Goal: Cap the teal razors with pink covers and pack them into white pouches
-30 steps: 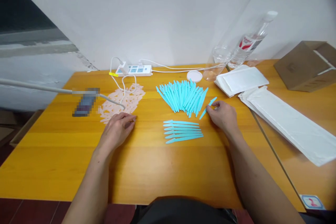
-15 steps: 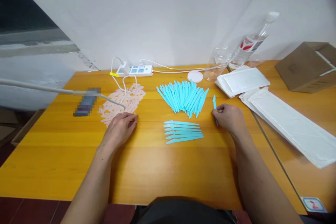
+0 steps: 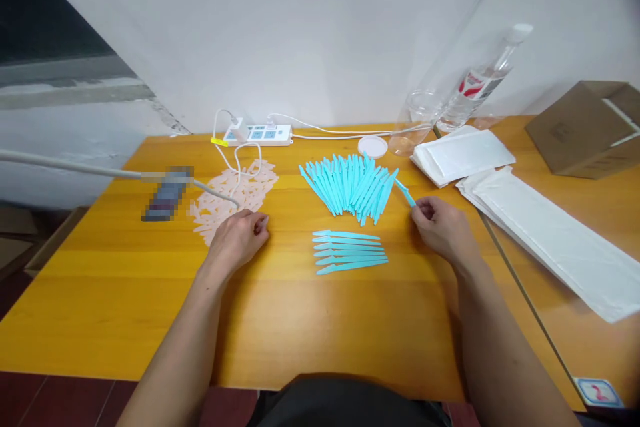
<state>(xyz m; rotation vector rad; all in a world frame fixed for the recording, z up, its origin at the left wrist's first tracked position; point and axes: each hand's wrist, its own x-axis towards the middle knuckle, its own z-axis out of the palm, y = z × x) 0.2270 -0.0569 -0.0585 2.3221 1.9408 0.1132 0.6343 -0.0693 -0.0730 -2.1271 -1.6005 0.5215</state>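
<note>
My right hand (image 3: 443, 223) pinches one turquoise eyebrow razor (image 3: 405, 192), its upper end tilted left toward the pile. The fan-shaped pile of turquoise eyebrow razors (image 3: 350, 183) lies just left of it. Nearer to me, several more razors form a neat row (image 3: 349, 252) with their narrow ends to the right. The fingers of my left hand (image 3: 237, 237) are pinched together, with what seems to be a small pink cap (image 3: 265, 219) at the tips, mostly hidden. Behind that hand spreads a heap of pale pink caps (image 3: 215, 195).
A white power strip (image 3: 270, 135) with cables stands by the wall. A thick grey cable (image 3: 100, 171) crosses above a blurred phone (image 3: 169, 195). Rightward are a round lid (image 3: 373, 147), clear cup (image 3: 407, 127), water bottle (image 3: 475, 87), white padded envelopes (image 3: 555, 237) and a cardboard box (image 3: 583, 127).
My right hand has turned its razor from nearly upright to leaning left and moved slightly right. My left hand has shifted a little right, away from the pink heap.
</note>
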